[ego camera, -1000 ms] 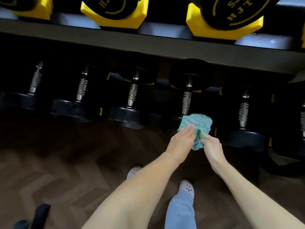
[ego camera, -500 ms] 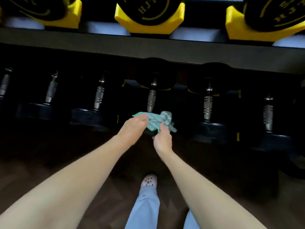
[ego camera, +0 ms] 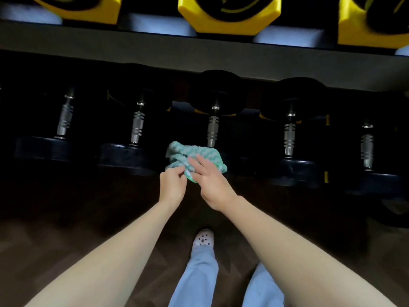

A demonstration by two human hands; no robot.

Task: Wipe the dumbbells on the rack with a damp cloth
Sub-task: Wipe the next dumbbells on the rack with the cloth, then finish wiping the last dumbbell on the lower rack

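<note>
left hand (ego camera: 172,185) pinches the green cloth (ego camera: 195,152), right hand (ego camera: 213,187) rests straight fingers on it, bunched at the near head of the middle dumbbell (ego camera: 213,129) low on the rack (ego camera: 132,57), so probably mid-row, can't tell which ones are wiped

No lettering can be read; the yellow markings on the black dumbbell ends (ego camera: 230,7) along the far upper shelf (ego camera: 199,56) are cut off.
</note>
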